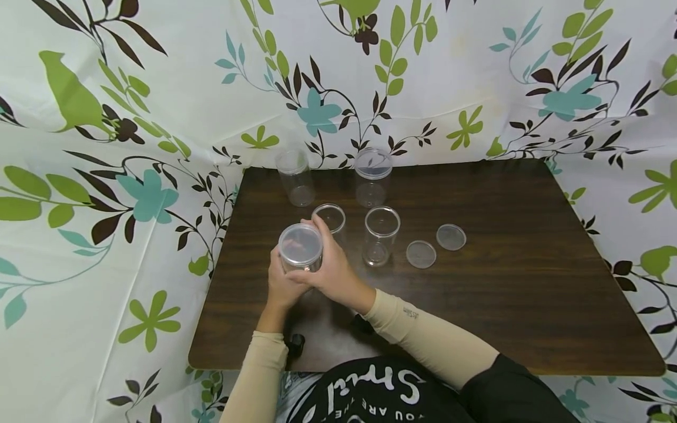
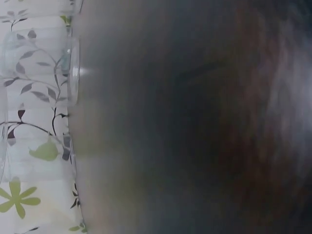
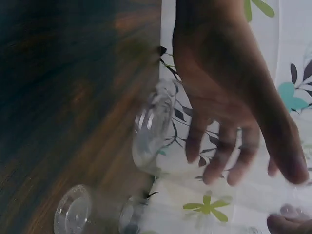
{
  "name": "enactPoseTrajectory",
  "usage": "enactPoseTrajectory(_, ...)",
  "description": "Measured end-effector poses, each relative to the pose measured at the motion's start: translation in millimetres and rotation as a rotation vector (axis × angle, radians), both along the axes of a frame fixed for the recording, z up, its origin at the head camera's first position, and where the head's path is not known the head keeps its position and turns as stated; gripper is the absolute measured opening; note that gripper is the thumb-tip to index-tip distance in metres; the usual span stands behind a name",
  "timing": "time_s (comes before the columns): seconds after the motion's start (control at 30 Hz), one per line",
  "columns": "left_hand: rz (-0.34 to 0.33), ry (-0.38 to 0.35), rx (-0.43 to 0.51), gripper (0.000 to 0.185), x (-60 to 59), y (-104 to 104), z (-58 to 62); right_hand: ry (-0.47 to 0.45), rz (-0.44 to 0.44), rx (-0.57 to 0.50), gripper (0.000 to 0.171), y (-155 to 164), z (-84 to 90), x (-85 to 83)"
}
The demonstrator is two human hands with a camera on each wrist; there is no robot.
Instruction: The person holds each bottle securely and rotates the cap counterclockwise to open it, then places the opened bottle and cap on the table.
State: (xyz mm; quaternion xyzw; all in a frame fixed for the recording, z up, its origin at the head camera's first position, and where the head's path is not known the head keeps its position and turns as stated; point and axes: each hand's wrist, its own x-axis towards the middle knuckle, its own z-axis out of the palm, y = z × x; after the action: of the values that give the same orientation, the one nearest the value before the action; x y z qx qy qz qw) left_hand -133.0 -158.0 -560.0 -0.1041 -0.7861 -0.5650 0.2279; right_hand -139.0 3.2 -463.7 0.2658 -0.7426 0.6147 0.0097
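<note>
Beige sleeves (image 1: 439, 342), small print (image 1: 410, 313) unclear, black lettered top (image 1: 388, 385)

The held jar (image 1: 314, 265) and, at 3 o'clock from it, two flat lids (image 1: 421, 255) look like smooth, glossy clear plastic, the tabletop (image 1: 518, 282) like softly shining grained wood, and the sleeves (image 1: 433, 341) at 4 and 7 o'clock like matt cloth.

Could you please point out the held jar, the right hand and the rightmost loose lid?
Held jar (image 1: 300, 244): head view, on its lid's middle.
Right hand (image 1: 335, 267): head view, on its back.
Rightmost loose lid (image 1: 451, 237): head view, on its centre.
</note>
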Motion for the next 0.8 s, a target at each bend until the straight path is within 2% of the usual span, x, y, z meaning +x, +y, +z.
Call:
enactPoseTrajectory(0.1,0.061,0.048,-0.038,0.093,-1.1,3.7,-0.6,-0.011,-0.045,-0.019,0.109,-5.2,-1.7,0.1)
enactPoseTrajectory(0.23,0.097,0.079,-0.066,0.091,-1.9,6.0,-1.1,-0.026,-0.109,-0.048,0.097,-9.2,-2.7,-0.2)
enactPoseTrajectory(0.43,0.116,0.12,-0.105,0.091,-0.8,3.3,-2.6,-0.03,-0.099,-0.117,0.082,-11.7,-2.7,0.7)
enactPoseTrajectory(0.6,0.094,0.116,-0.121,0.091,-0.2,-0.1,0.2,-0.024,-0.089,-0.18,0.074,-12.3,-3.8,0.2)
enactPoseTrajectory(0.73,0.045,0.101,-0.122,0.092,0.5,-2.3,6.2,-0.005,-0.082,-0.231,0.068,-11.7,-6.0,-2.1)
enactPoseTrajectory(0.8,0.013,0.072,-0.111,0.09,5.1,-0.1,20.8,-0.001,-0.081,-0.249,0.065,-10.3,4.0,1.0)
